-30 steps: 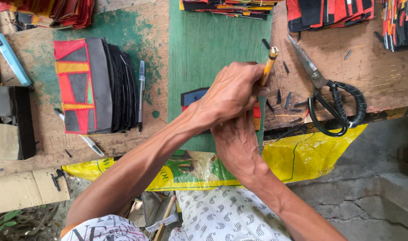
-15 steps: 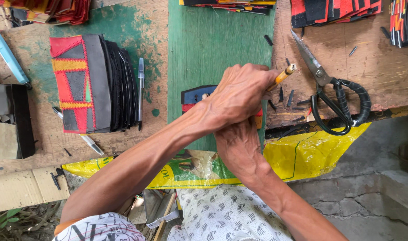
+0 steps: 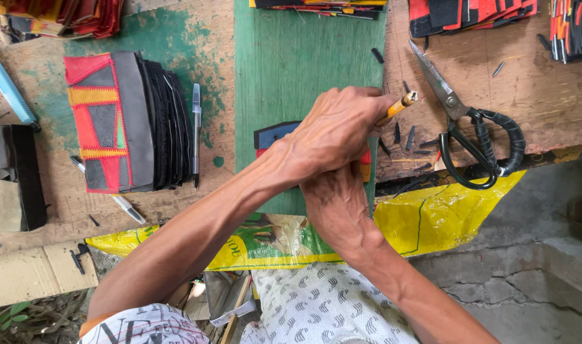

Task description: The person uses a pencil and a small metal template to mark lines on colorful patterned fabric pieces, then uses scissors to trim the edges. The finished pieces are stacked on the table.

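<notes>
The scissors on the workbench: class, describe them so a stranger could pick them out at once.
Start at the green board in the middle of the wooden workbench and look right, past the left hand gripping a yellow-handled tool. The scissors lie near the bench's front edge, blades pointing up-left. Their large loop handles wrapped in black set them apart from the small black scraps beside them.

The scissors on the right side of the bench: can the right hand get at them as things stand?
Probably not at once: the right hand lies under the left hand, which holds a yellow-handled tool. The scissors lie uncovered on the bench.
</notes>
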